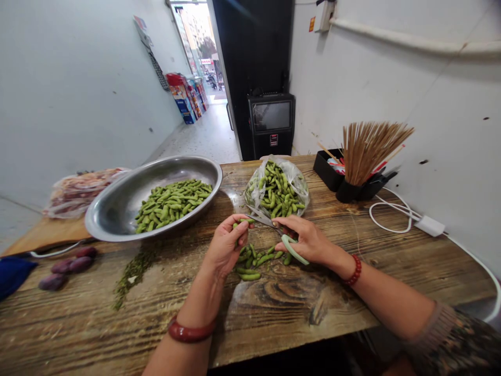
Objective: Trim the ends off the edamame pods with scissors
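My left hand [230, 243] pinches a green edamame pod [246, 221] between thumb and fingers. My right hand [303, 237] is closed round a pair of scissors with pale green handles [294, 250]; their metal blades [261, 216] point left, close to the pod's tip. Below both hands, several loose edamame pods [250, 277] lie on the wooden table. Just beyond the hands stands an open clear plastic bag [303, 184] full of pods. To the left, a large steel basin [117, 209] holds a heap of edamame pods [176, 201].
Trimmed green scraps [135, 274] lie on the table [188, 292] beside several purple plums [80, 261]. A bag of meat [84, 190] sits behind the basin. At right are a bundle of wooden skewers [370, 151], a black organizer [329, 172] and a white cable with adapter [429, 226].
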`<state>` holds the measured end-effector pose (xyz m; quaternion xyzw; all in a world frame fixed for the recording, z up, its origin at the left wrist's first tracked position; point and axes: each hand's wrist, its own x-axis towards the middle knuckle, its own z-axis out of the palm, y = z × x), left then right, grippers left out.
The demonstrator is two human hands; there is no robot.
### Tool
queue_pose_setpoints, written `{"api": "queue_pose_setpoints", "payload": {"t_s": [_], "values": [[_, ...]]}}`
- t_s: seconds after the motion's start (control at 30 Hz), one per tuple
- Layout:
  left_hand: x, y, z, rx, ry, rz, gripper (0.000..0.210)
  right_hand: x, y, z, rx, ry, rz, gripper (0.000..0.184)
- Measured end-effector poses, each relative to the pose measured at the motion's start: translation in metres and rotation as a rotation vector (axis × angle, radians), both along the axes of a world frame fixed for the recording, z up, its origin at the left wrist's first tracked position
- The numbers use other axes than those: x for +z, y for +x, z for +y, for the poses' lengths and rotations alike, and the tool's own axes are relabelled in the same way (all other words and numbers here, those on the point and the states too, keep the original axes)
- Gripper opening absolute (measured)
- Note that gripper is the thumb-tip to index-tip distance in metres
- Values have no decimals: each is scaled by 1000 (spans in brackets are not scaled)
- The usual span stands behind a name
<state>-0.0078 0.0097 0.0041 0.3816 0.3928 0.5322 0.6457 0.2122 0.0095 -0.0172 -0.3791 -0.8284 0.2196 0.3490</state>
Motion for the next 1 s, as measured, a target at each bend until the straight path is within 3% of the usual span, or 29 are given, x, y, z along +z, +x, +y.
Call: {"api": "queue_pose_setpoints", "payload": {"t_s": [0.37,0.6,0.7,0.77,0.87,1.0], "values": [[1,0,0,-28,16,-69,18,-7,2,2,0,70,18,47],[5,-13,6,127,-100,-148,12,-14,4,7,-49,81,53,46],[4,-16,7,115,-54,25,10,-15,4,8,-55,83,48,47],[5,-16,6,72,28,277,9,-14,4,7,-52,81,41,47],[6,-16,3,-133,212,713,7,-11,4,6,-50,82,41,47],[3,-21,3,-440,339,1070,20,-9,4,6,-41,83,53,47]]}}
